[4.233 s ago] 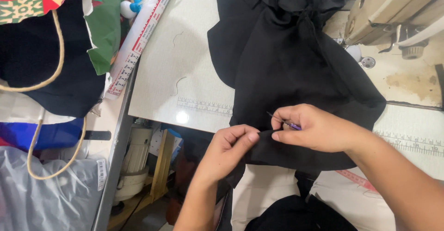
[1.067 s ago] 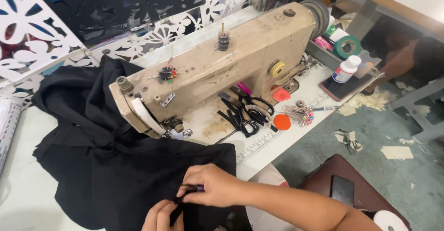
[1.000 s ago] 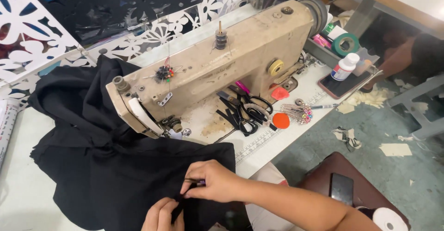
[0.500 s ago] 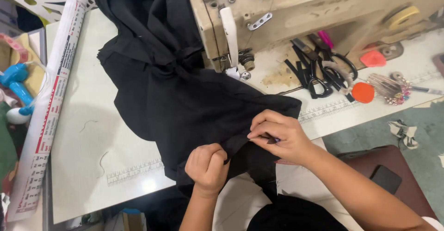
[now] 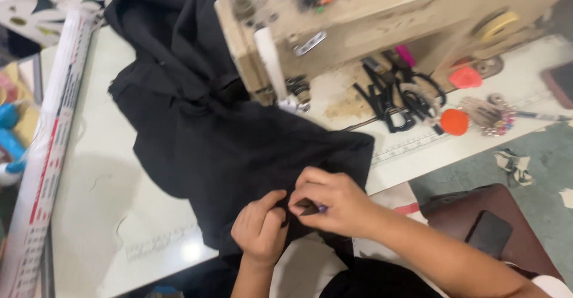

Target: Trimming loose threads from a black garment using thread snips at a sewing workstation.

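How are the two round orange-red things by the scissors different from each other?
The lower orange-red piece is a full round disc, while the upper orange-red piece looks more like a rounded triangle. The lower one lies near the table's front edge, beside the black scissors; the upper one sits farther back, close to the sewing machine. Both are small, flat-looking, the same bright colour, and rest on the white table.

Above the hands, the sewing machine (image 5: 382,29) runs off the top edge. A small purple-tipped tool (image 5: 320,208) is mostly hidden under the right hand (image 5: 334,202).
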